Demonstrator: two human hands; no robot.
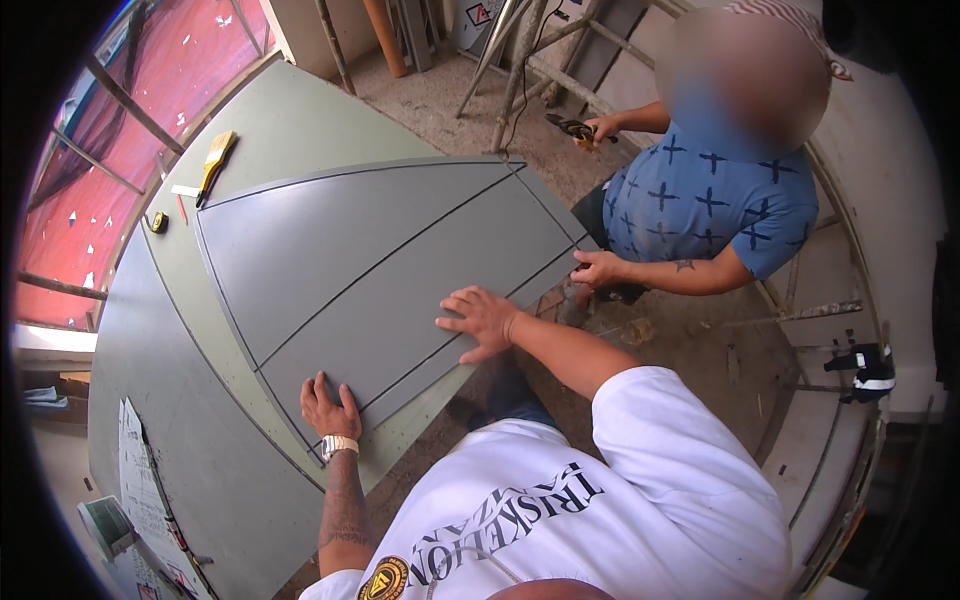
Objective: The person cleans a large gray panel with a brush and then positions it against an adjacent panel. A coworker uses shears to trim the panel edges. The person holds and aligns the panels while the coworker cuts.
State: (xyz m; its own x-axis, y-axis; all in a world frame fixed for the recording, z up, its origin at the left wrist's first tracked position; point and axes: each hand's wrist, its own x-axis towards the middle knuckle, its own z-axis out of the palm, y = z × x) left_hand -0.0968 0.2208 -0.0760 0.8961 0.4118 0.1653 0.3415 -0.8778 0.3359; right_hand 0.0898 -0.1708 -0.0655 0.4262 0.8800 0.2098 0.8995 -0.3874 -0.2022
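A large grey sheet panel (340, 240) with dark grooves or lines across it lies on a pale green worktop (300, 110). My left hand (330, 405) rests on its near left edge, fingers apart, a watch on the wrist. Lying flat near the panel's near right edge, my right hand (480, 322) has its fingers spread. Neither hand holds a tool. Across the right corner, a co-worker's hand (598, 270) touches the panel's end. The co-worker's other hand (603, 130) holds a dark and yellow plier-like cutting tool (572, 128).
Beyond the panel's left corner lie a paintbrush (213, 168), a red pencil (181, 208) and a tape measure (160, 222). A darker grey sheet (190, 430) covers the left side. A green container (106, 525) stands at lower left. Metal scaffold tubes (520, 75) stand behind.
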